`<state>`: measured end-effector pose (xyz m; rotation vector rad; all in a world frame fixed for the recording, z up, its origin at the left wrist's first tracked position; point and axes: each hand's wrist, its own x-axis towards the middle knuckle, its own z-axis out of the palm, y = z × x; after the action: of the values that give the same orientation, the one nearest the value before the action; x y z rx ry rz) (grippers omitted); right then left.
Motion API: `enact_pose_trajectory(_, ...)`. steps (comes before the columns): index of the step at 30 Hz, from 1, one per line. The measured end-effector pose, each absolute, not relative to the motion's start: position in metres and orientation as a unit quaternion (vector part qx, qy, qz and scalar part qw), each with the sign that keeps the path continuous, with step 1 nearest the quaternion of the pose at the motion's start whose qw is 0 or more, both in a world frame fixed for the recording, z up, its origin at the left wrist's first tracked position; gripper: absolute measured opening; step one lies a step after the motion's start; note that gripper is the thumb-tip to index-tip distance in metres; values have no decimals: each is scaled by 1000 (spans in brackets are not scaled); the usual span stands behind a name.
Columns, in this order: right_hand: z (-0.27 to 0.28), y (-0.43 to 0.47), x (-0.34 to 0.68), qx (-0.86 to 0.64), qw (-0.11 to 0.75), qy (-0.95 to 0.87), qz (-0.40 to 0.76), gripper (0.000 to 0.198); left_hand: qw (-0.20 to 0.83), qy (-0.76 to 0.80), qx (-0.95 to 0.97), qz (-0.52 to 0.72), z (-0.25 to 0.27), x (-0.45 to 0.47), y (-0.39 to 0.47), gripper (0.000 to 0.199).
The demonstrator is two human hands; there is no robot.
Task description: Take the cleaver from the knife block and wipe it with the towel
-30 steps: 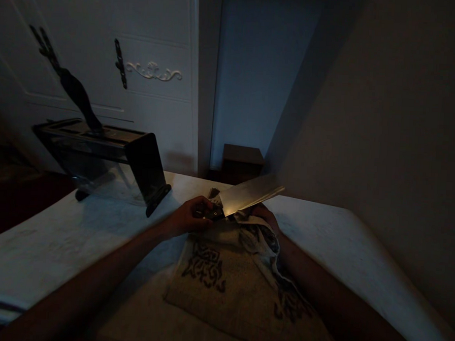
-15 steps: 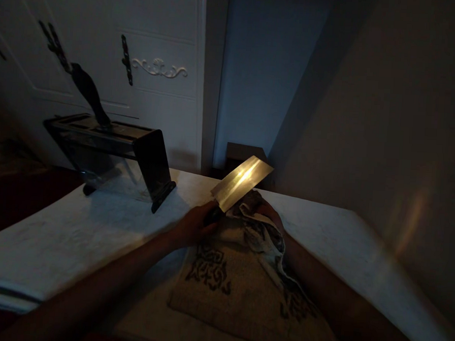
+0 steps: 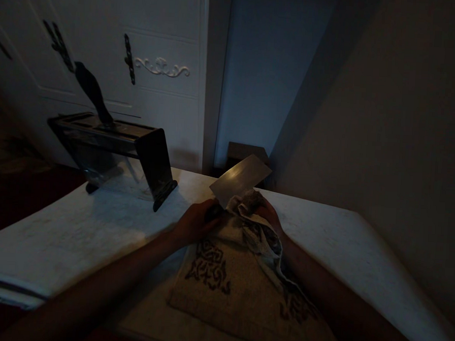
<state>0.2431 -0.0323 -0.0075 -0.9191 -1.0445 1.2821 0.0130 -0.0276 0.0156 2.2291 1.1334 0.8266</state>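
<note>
Cleaver (image 3: 237, 180) broad, metallic, tilted upward.

White marbled tabletop (image 3: 49, 232): black-framed, clear-sided slotted stand (image 3: 150, 159) on its left, dark curved handle (image 3: 90, 89) out of the top, white panelled cabinet (image 3: 167, 116) behind. Centre: broad rectangular metal cleaver (image 3: 240, 177), grip in left hand (image 3: 194, 222). Dark-patterned beige cloth (image 3: 242, 291) in front, bunched in right hand (image 3: 271, 216). Dark box (image 3: 247, 150) beyond table, behind cleaver.
</note>
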Motion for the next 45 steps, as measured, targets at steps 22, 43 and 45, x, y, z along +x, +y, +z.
enact_pose_trajectory(22, 2, -34, 242, -400, 579, -424, 570, 41, 268, 415, 818, 293, 25, 15, -32, 39)
enact_pose_trajectory(43, 0, -34, 245, -423, 580, -425, 551, 36, 266, 424, 818, 283, 25, 13, -32, 37)
enact_pose_trajectory(45, -1, -33, 247, -416, 568, -447, 553, 36, 267, 422, 819, 282, 25, 13, -32, 39)
